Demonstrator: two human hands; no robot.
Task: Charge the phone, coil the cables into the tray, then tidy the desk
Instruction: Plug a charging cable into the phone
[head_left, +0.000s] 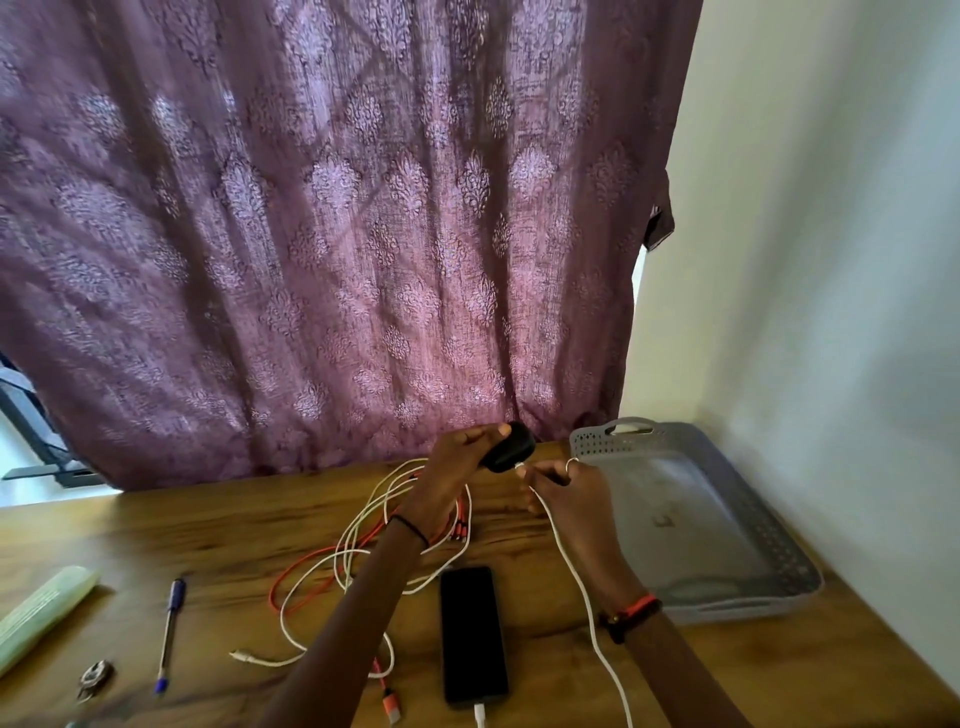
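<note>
The flat black phone (474, 634) is lying face up on the brown wooden desk (156, 535), near the front edge, between the person's two forearms. A white plug is sitting in its bottom port, and the lead is leaving the picture at once. A thin white charging cable (592, 623) is running up from that same edge to the right hand (571, 493). I judge it is the same cable, though the join is out of sight.

The right hand is pinching the far end of this cable between thumb and fingertips, with the other fingers curled. The left hand (452, 478) is gripping a rounded black charger block (511, 448), its fingers wrapped over the top. The block is lifted off the desk and turned toward the plug, so I think the person is joining the two and needs one hand to steady each part. I cannot tell if the plug is fully in.

Under the left wrist, the loose white cables (254, 660) and an orange cable (390, 706) are lying tangled together, not coiled.

The grey perforated plastic tray (763, 519) is standing on the right, against the pale wall (831, 260). No cable is in it yet; only a small dark mark is showing on its floor.

Further left, a blue pen (170, 634), a pale green case (41, 613) and a small metal object (94, 675) are waiting. A purple patterned curtain (337, 234) is hanging behind.
</note>
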